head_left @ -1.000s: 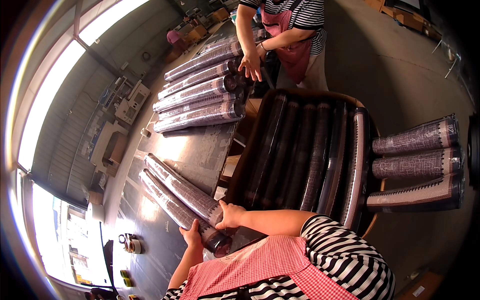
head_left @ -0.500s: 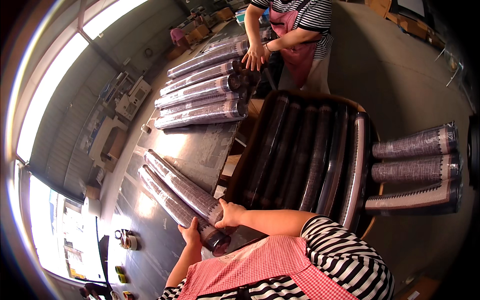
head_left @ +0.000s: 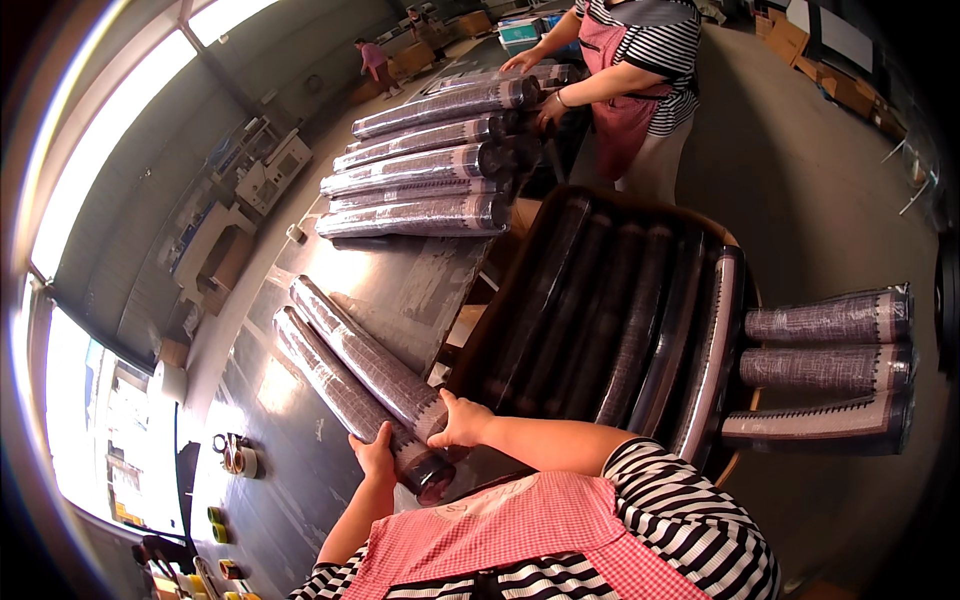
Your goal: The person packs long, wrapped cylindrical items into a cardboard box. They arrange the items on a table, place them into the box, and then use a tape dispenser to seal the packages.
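Observation:
Two plastic-wrapped rolled mats, grey-brown with dark edges, lie side by side at a slant on the metal table. My left hand grips the left rolled mat along its outer side near the close end. On the other side, my right hand is closed on the right rolled mat at its near end, thumb up and fingers partly hidden. The near ends of both rolls lie close to my apron. Right of them stands an open carton packed with several similar rolls upright or lengthwise; its depth is dark.
More wrapped rolls are stacked farther up the table, where a co-worker has both hands near them. Three rolls stick out beyond the carton's right side. Tape rolls sit by the table's left edge.
My hands keep their hold on the two rolls, which have barely shifted. The co-worker's hands, close together before, are now apart over the far rolls. The whole view has tilted slightly.

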